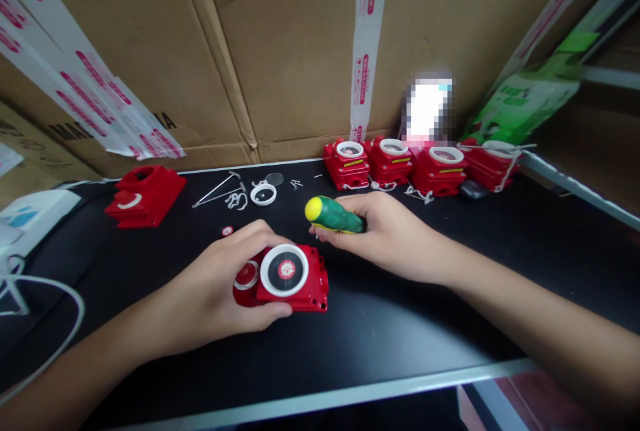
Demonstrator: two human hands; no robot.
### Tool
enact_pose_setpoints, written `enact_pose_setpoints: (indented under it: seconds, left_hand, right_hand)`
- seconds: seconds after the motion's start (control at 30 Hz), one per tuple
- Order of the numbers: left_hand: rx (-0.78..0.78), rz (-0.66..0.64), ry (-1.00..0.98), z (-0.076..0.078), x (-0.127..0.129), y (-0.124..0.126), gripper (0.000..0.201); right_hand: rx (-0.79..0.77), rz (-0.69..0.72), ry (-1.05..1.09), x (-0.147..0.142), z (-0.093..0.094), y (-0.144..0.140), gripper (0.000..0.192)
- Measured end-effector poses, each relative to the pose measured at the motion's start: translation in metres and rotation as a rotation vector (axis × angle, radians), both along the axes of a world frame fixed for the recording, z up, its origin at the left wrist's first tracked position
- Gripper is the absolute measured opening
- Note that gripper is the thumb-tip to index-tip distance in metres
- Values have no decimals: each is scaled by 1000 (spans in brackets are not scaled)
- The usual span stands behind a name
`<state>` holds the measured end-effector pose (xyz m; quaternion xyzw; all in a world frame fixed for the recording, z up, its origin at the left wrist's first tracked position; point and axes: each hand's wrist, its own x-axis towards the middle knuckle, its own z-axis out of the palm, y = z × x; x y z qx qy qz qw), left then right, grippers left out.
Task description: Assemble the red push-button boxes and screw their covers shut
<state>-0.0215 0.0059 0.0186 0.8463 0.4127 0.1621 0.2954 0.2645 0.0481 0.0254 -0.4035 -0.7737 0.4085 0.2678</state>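
My left hand (215, 284) is wrapped around a red housing (310, 291) on the black tabletop. Its upper face carries a white ring (265, 284) around a black disc with a red and white emblem (287, 269), and a red round part (247, 273) sits beside the ring. Above and right of the housing, my right hand (385, 231) is closed on a green and yellow screwdriver (335, 213). The yellow handle end points left, and the shaft is hidden. A small red emblem disc (227, 231) lies just beyond my left hand.
Another red housing (145, 194) stands back left. Metal rods (219, 194), a loose white ring (263, 195), a clear disc (275, 179) and small screws (297, 184) lie behind my hands. Several red units line the back right, before a blurred bright screen (427, 111) and green bottle (525, 104).
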Motion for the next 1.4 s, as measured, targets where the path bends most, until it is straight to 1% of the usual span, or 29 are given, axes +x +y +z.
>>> enact_pose_setpoints:
  seconds: [0.13, 0.2, 0.37, 0.53, 0.63, 0.7, 0.8, 0.9, 0.97, 1.03, 1.1, 1.17, 1.2, 1.27, 1.37, 1.4]
  left_hand:
    - [-22, 3, 0, -1, 0, 1, 50]
    - [-25, 4, -28, -2, 0, 2, 49]
    - [-27, 0, -72, -4, -1, 3, 49]
    - [-37, 10, -95, -4, 1, 2, 48]
    - [-35, 8, -98, -4, 1, 2, 49]
    - [-25, 8, -89, -4, 2, 2, 48]
    - [-2, 3, -90, -4, 2, 2, 47]
    - [9, 3, -103, -5, 2, 2, 46]
    - [6, 6, -105, -6, 2, 2, 46]
    - [1, 10, -103, -7, 2, 2, 47]
    - [1, 16, -99, -8, 2, 1, 50]
    - [7, 22, -100, -8, 2, 1, 52]
    - [9, 24, -102, -9, 2, 1, 53]
    - [10, 28, -107, -9, 3, 1, 53]
    - [27, 28, -107, -10, 3, 0, 53]
    - [43, 25, -109, -11, 4, -1, 53]
  right_hand:
    - [-108, 45, 7, -5, -3, -2, 27]
    - [-135, 59, -8, -6, -4, -2, 28]
    - [-62, 74, -38, -6, -5, -1, 25]
    - [67, 99, -65, -2, -3, 1, 22]
    - [53, 93, -68, -1, -2, 1, 22]
    - [48, 113, -54, -2, -1, 0, 23]
    - [61, 143, -49, -3, -1, -1, 20]
    - [59, 132, -69, -4, -4, -1, 18]
    - [35, 131, -77, -4, -5, 0, 17]
    - [-20, 136, -61, -3, -5, 1, 18]
    - [-73, 92, -13, -1, -4, 2, 23]
    - [-78, -14, 46, 0, -4, 3, 30]
    - [-55, -74, 85, 1, -4, 3, 33]
    - [49, -170, 164, 2, -4, 2, 35]
    - [290, -279, 242, 4, -4, -1, 29]
    - [349, -314, 256, 4, -3, -1, 28]
